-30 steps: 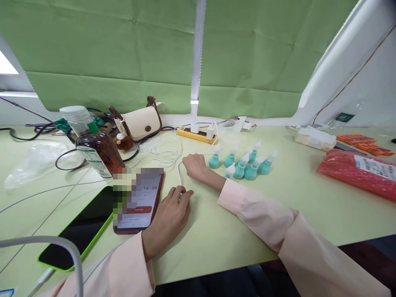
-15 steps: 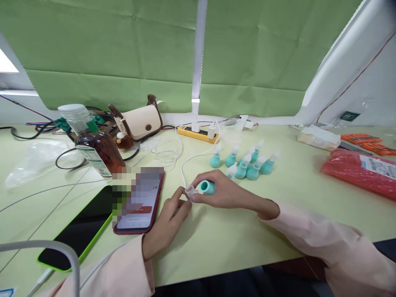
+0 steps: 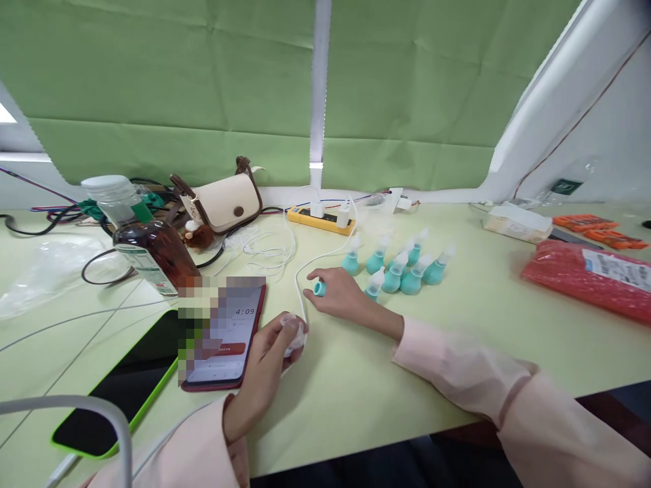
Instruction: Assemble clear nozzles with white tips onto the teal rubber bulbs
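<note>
Near the middle of the table, my right hand holds a teal rubber bulb, its open neck facing left. My left hand, lower and to the left, is closed on a translucent white piece, partly covered by its thumb and fingers. Several teal bulbs with clear tips stand grouped behind and to the right of my right hand. A white cable runs between the hands. Left of my left hand lies a phone with a lit screen.
A black phone in a green case lies at left, below a dark bottle. Behind are a cream bag and a yellow power strip. At right are a red package and a white box.
My hands have moved apart. My left hand now has the translucent piece, which was between both hands' fingertips; my right hand has moved back with the teal bulb.
</note>
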Available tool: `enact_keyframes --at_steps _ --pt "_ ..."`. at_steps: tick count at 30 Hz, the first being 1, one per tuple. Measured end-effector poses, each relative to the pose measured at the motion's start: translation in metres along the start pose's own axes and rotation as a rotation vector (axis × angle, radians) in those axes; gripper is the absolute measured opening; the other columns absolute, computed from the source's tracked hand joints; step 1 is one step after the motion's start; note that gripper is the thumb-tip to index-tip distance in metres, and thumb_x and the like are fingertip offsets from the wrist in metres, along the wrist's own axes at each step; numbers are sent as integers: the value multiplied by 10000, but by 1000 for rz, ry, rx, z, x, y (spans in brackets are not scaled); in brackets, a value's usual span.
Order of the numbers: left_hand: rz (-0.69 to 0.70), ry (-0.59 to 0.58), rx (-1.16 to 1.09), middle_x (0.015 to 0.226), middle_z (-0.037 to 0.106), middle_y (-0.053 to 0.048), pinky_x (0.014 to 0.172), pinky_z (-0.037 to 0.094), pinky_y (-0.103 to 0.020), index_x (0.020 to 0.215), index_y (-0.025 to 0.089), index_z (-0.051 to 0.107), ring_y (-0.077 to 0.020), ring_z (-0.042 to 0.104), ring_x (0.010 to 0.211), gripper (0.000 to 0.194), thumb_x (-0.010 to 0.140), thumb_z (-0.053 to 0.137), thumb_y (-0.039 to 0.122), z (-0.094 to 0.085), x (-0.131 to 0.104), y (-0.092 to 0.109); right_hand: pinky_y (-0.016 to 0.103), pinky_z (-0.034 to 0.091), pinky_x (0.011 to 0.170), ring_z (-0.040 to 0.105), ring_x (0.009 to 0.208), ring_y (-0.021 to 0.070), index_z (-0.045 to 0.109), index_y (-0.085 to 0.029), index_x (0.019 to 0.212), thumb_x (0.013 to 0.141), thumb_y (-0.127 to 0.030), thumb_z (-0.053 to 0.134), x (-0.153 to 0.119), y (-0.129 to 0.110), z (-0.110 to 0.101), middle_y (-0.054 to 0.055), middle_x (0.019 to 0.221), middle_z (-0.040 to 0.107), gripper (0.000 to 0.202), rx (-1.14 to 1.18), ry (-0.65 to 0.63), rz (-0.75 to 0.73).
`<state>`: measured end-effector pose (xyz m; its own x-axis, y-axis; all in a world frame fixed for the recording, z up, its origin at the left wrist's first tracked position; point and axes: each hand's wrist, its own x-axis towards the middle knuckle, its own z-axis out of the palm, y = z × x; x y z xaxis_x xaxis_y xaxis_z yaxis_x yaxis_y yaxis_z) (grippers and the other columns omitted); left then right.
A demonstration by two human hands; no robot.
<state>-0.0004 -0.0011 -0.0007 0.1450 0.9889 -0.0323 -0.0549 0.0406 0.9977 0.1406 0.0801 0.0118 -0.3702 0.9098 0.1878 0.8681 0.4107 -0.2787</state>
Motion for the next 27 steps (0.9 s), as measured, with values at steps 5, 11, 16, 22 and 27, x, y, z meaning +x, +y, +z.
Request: enact_keyframes --at_steps 5,11,16,22,27 --pt "-86 -118 -41 400 361 73 366 161 -165 670 184 418 -61 252 371 221 805 401 357 0 -2 0 328 412 638 576 822 248 550 -131 988 819 -257 380 23 2 16 156 971 569 271 -170 -81 47" --pt "-218 -197 -131 428 355 76 369 132 -169 797 193 427 -59 254 372 201 828 361 381 3 2 3 324 392 646 570 839 253 589 -120 834 784 -152 397 26 3 16 133 853 612 201 -153 -99 7" --pt "-264 -244 -296 508 410 54 392 157 -181 841 209 388 -65 276 403 121 807 371 324 5 2 2 266 402 660 577 789 171 595 -167 808 795 -228 430 -6 1 -1 53 829 638 176 28 -66 -79" --pt "-236 -350 -273 598 466 56 444 187 -197 880 239 289 -62 298 449 230 781 453 366 9 -5 -3 220 402 467 486 461 81 605 -152 711 715 -315 571 -61 12 -8 7 619 592 167 1004 -127 2" --pt "-224 -480 -244 702 455 31 473 231 -199 809 204 332 -65 330 531 270 761 522 390 9 -5 -4 215 388 452 486 452 76 634 -152 728 672 -311 628 -73 16 5 -12 569 567 168 1339 -239 105"
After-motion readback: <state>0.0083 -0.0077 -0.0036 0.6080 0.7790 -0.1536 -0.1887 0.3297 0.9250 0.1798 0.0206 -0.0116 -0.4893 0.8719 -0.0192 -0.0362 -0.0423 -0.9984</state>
